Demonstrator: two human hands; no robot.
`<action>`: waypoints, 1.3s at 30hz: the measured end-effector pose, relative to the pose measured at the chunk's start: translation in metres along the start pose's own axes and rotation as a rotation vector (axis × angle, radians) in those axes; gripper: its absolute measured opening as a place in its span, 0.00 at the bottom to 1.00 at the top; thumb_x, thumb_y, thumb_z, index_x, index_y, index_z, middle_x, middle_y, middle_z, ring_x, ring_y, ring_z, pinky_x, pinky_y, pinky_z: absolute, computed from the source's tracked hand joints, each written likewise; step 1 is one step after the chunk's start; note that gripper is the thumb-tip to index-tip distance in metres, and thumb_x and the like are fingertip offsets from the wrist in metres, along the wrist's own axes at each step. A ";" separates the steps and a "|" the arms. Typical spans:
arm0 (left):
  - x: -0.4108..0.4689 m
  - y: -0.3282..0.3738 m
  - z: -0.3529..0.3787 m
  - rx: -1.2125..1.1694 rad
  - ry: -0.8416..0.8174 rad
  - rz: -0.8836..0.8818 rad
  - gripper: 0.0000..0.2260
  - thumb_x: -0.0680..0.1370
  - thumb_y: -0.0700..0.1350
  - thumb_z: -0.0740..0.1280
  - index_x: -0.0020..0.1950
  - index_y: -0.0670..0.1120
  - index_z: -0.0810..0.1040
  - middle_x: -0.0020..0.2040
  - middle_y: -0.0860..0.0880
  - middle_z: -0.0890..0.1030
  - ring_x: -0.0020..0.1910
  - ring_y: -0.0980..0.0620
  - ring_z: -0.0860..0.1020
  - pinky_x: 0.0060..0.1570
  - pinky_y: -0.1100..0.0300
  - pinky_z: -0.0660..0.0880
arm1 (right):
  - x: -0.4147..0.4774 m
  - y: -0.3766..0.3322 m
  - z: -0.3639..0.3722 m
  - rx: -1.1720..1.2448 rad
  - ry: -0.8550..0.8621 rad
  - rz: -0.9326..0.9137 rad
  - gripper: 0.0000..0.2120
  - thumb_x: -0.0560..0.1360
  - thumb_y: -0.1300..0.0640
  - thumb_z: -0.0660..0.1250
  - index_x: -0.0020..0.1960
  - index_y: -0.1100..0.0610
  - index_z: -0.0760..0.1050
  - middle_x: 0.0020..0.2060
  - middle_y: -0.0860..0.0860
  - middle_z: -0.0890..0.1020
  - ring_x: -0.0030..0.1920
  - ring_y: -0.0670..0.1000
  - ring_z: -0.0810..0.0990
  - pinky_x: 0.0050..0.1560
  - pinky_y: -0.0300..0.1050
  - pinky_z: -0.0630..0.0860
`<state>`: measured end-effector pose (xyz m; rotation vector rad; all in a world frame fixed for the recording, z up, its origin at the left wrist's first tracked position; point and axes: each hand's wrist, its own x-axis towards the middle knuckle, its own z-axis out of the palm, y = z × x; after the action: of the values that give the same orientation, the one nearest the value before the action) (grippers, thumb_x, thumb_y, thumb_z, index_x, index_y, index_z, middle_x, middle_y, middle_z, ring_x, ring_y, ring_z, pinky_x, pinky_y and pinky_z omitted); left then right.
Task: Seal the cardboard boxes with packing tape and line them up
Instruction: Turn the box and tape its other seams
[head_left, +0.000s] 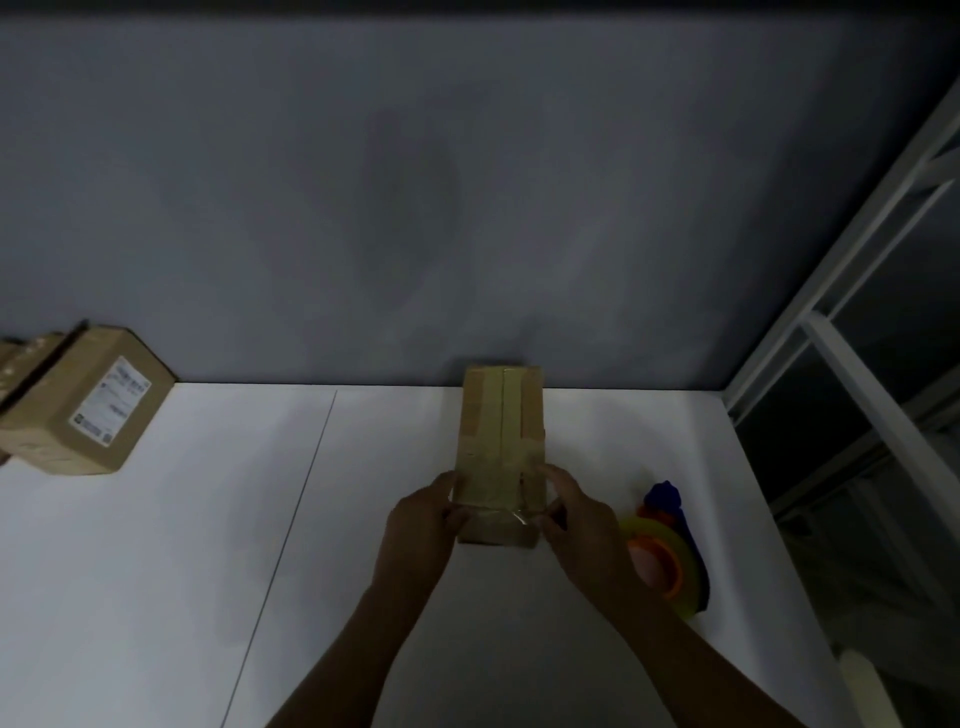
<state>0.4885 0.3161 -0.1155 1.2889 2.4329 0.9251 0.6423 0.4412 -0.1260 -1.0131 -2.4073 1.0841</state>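
Fingers (451, 512) of left hand (421, 525) and right hand (582, 525) curl round the box (501, 415) at its near corners, pinning the tape (498, 515) over the edge. Box lies lengthwise mid-table (363, 519), far end at the wall. Best rubbed flat outward from the seam; dispenser (670, 561) just right, labelled box (88, 405) far left.

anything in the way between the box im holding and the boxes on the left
Nothing visible: only bare table lies between the held box and the labelled box. The tape dispenser sits on the opposite side.
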 end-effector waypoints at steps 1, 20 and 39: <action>0.000 -0.004 0.002 0.051 -0.002 0.051 0.17 0.78 0.45 0.68 0.66 0.45 0.75 0.49 0.45 0.83 0.45 0.50 0.81 0.48 0.60 0.75 | 0.000 0.004 0.001 -0.055 -0.007 -0.064 0.22 0.79 0.57 0.63 0.72 0.50 0.64 0.48 0.47 0.81 0.40 0.39 0.77 0.44 0.30 0.72; 0.018 -0.025 0.028 0.054 0.004 0.263 0.28 0.72 0.61 0.60 0.65 0.46 0.76 0.69 0.48 0.73 0.70 0.57 0.63 0.69 0.56 0.64 | 0.022 0.028 0.025 -0.507 0.133 -0.425 0.26 0.80 0.43 0.52 0.61 0.64 0.73 0.57 0.61 0.80 0.59 0.61 0.79 0.52 0.59 0.79; 0.027 -0.038 0.015 0.312 -0.162 0.436 0.21 0.76 0.51 0.56 0.65 0.48 0.76 0.66 0.48 0.76 0.67 0.51 0.68 0.54 0.59 0.75 | 0.031 0.017 0.010 -0.420 0.055 -0.443 0.26 0.76 0.41 0.54 0.53 0.60 0.81 0.53 0.57 0.82 0.52 0.58 0.82 0.47 0.54 0.81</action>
<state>0.4553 0.3284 -0.1489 1.9746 2.2727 0.5072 0.6240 0.4662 -0.1456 -0.5550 -2.6909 0.4060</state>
